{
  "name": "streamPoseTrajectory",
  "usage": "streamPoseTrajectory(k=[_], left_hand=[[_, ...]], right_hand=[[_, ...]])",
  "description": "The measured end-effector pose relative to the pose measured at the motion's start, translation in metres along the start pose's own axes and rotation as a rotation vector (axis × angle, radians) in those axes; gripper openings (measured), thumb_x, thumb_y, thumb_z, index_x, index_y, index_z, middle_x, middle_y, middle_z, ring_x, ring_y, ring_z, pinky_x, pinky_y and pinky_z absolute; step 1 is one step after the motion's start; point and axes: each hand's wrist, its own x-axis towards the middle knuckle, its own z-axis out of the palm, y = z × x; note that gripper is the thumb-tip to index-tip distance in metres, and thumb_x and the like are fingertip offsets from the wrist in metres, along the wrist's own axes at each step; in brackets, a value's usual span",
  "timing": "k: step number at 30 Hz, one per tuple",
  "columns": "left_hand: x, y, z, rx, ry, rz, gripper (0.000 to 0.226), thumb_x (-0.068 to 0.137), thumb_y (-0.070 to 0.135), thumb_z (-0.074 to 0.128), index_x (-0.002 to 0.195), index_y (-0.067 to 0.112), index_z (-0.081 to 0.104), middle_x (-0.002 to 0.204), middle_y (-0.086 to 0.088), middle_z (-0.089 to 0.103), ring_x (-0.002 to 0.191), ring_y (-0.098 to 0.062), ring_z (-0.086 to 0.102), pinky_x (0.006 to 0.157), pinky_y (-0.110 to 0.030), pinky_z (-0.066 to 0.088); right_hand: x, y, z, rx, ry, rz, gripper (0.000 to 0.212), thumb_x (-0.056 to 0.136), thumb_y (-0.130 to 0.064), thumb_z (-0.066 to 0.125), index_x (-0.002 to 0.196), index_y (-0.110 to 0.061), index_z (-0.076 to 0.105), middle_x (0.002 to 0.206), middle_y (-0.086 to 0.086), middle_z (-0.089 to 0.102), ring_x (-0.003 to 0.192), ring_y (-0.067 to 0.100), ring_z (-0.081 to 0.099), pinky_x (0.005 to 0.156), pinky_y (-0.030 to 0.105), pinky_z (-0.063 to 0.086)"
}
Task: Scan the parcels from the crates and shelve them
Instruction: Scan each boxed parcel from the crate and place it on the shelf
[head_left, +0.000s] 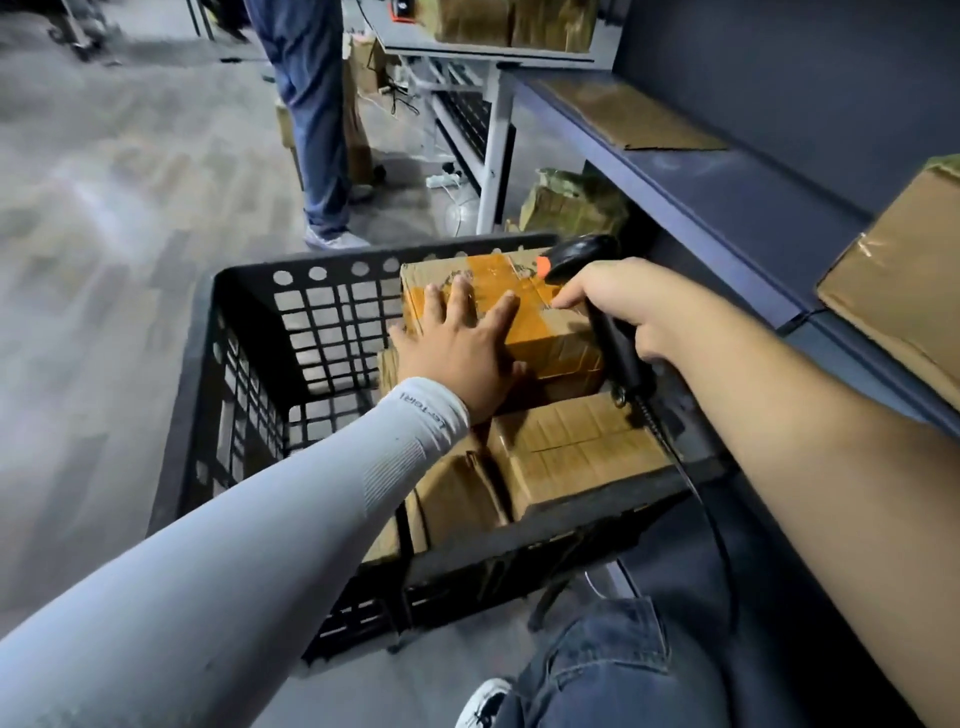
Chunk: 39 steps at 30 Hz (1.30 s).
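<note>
A black plastic crate (249, 364) stands on the floor and holds several cardboard parcels. My left hand (462, 343) lies with spread fingers on the top parcel (550, 338), a brown box sealed with orange tape. Below it sit more brown boxes (571, 452). My right hand (623, 306) grips a black handheld scanner (582, 254) with an orange trigger, its head over the top parcel's far right corner. A coiled cable runs down from the scanner's handle.
A dark blue shelf (701, 187) runs along the right, with a flat cardboard sheet (634, 119) and a brown box (898, 286) on it. A person in jeans (311, 104) stands behind the crate, beside a grey metal table (488, 156). My knee (623, 670) is at the bottom.
</note>
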Motion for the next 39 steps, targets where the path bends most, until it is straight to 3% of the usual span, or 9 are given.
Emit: streamPoseTrajectory(k=[7,11,14,22,25,29,31,35,39], left_hand=[[0.001,-0.005,0.001,0.001,0.001,0.033,0.074,0.103,0.063,0.043,0.163,0.045,0.004,0.173,-0.016,-0.001,0.157,-0.047,-0.001,0.12,-0.067,0.024],[0.001,-0.002,0.002,0.048,0.003,-0.006,0.07,0.107,0.052,0.043,0.161,0.046,0.0,0.173,-0.017,0.001,0.158,-0.046,0.002,0.116,-0.071,0.03],[-0.004,0.005,-0.003,0.112,-0.001,-0.03,0.066,0.108,0.042,0.038,0.163,0.041,0.0,0.173,-0.018,0.003,0.158,-0.045,0.003,0.116,-0.072,0.025],[-0.02,0.005,-0.011,0.139,0.057,-0.046,0.066,0.109,0.028,0.036,0.164,0.037,-0.001,0.174,-0.013,0.001,0.159,-0.041,0.004,0.112,-0.073,0.027],[-0.028,-0.001,-0.021,0.155,0.144,-0.04,0.064,0.11,0.029,0.035,0.163,0.038,0.0,0.174,-0.012,0.004,0.158,-0.041,0.006,0.112,-0.073,0.028],[-0.041,-0.002,-0.05,0.173,0.206,-0.008,0.067,0.11,0.036,0.042,0.163,0.039,0.001,0.173,-0.012,0.006,0.158,-0.043,0.008,0.113,-0.074,0.028],[-0.052,0.005,-0.066,0.185,0.241,0.013,0.067,0.11,0.035,0.043,0.163,0.039,0.001,0.173,-0.012,0.007,0.158,-0.043,0.008,0.113,-0.075,0.027],[-0.082,0.027,-0.099,0.204,0.305,0.067,0.069,0.109,0.029,0.041,0.163,0.037,-0.002,0.173,-0.013,0.005,0.158,-0.042,0.006,0.114,-0.074,0.027],[-0.116,0.055,-0.117,0.198,0.415,0.126,0.069,0.109,0.032,0.046,0.162,0.039,0.003,0.172,-0.011,0.013,0.157,-0.042,0.012,0.111,-0.072,0.031]], right_hand=[[-0.003,0.002,0.009,-0.04,0.042,-0.033,0.056,0.072,-0.018,0.08,0.126,-0.012,0.065,0.115,0.012,0.072,0.106,0.032,0.068,0.102,0.051,0.052],[0.0,0.005,0.004,-0.024,0.046,-0.06,0.035,0.087,-0.011,0.074,0.121,-0.01,0.065,0.096,0.007,0.07,0.08,0.019,0.067,0.068,0.032,0.051],[-0.002,0.006,0.001,0.004,0.028,-0.046,0.033,0.089,-0.012,0.072,0.121,-0.011,0.066,0.1,0.007,0.072,0.077,0.018,0.068,0.056,0.026,0.049],[-0.019,0.002,-0.003,0.114,0.014,-0.031,0.04,0.08,-0.015,0.077,0.118,-0.015,0.067,0.111,0.014,0.075,0.095,0.035,0.074,0.071,0.046,0.062],[-0.033,-0.004,-0.006,0.127,-0.007,-0.059,0.056,0.064,-0.021,0.08,0.119,-0.018,0.067,0.13,0.014,0.068,0.116,0.041,0.064,0.097,0.059,0.052],[-0.056,-0.009,-0.016,0.173,-0.01,-0.094,0.067,0.062,-0.025,0.081,0.126,-0.022,0.063,0.145,0.012,0.059,0.134,0.041,0.053,0.11,0.067,0.039],[-0.073,-0.011,-0.024,0.207,-0.007,-0.112,0.069,0.06,-0.027,0.083,0.126,-0.025,0.064,0.143,0.012,0.061,0.129,0.042,0.057,0.104,0.068,0.044],[-0.116,-0.009,-0.049,0.301,0.062,-0.187,0.051,0.083,-0.015,0.078,0.131,-0.021,0.061,0.138,0.008,0.056,0.119,0.038,0.057,0.075,0.06,0.062],[-0.172,0.01,-0.085,0.375,0.103,-0.227,0.046,0.083,-0.016,0.079,0.127,-0.021,0.066,0.133,0.005,0.059,0.115,0.033,0.058,0.066,0.049,0.064]])
